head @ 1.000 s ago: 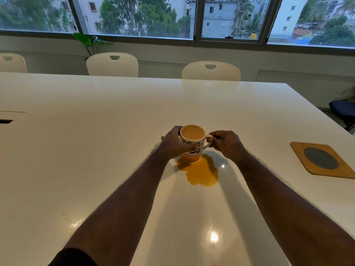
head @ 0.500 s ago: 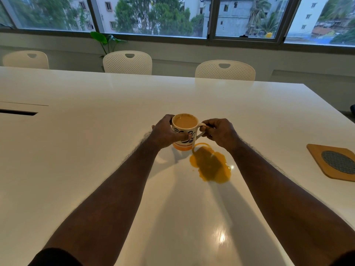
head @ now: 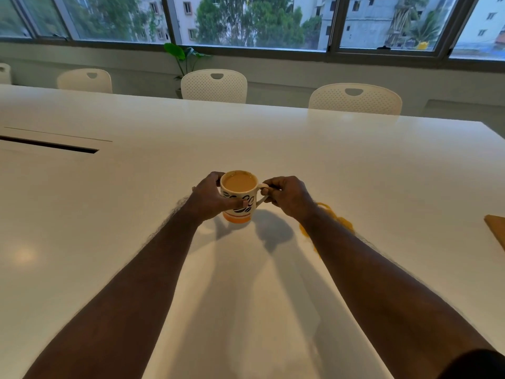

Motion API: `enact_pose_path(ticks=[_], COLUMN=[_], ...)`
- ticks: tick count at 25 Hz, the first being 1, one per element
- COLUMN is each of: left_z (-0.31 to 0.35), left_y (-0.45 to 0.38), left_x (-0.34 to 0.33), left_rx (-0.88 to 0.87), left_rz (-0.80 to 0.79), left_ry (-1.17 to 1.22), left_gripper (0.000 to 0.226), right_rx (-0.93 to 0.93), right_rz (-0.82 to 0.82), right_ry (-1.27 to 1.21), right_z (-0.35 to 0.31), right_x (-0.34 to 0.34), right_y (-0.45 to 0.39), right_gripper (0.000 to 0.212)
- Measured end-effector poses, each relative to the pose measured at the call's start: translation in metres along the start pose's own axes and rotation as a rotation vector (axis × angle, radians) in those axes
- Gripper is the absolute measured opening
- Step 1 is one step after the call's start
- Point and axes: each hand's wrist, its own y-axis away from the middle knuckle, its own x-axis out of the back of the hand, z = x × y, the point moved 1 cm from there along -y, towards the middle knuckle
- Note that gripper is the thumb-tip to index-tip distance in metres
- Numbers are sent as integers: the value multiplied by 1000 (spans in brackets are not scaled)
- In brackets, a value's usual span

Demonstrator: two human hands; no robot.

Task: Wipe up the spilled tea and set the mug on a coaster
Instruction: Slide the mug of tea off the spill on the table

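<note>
Holding the mug [head: 240, 196] with both hands at frame centre. My left hand [head: 211, 198] is wrapping round the mug body, fingers curled behind it and thumb lying across the printed front. My right hand [head: 288, 195] is pinching the handle [head: 263, 190], fingers curled tight on it. Mug is upright, nearly full of milky tea, orange band at its base; cannot tell if the base is touching the white table [head: 328, 160] or just above it, shadow sitting right under it. Spilled tea [head: 343, 224] is showing as an orange patch right of centre, mostly hidden behind my right forearm, apart from the mug. Wooden coaster [head: 496, 228] is poking in at the right edge of the frame, only a corner visible, well apart from the mug. Three white chairs [head: 214, 86] are lining the far side of the table in the upper frame, a green plant [head: 183, 54] behind them under the windows.
</note>
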Motion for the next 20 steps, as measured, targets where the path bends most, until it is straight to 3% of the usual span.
enact_pose_path(ticks=[10,20], left_z=[-43,-52], left_y=[21,30], left_x=[42,45], left_rx=[78,104], left_rz=[39,94], left_ry=[-30,-33], left_gripper=[82,88], right_rx=[24,32], right_rz=[-84,-103], right_ry=[16,30], right_z=[-19,-26], right_x=[-57,-67], right_y=[7,8], right_gripper=[24,23])
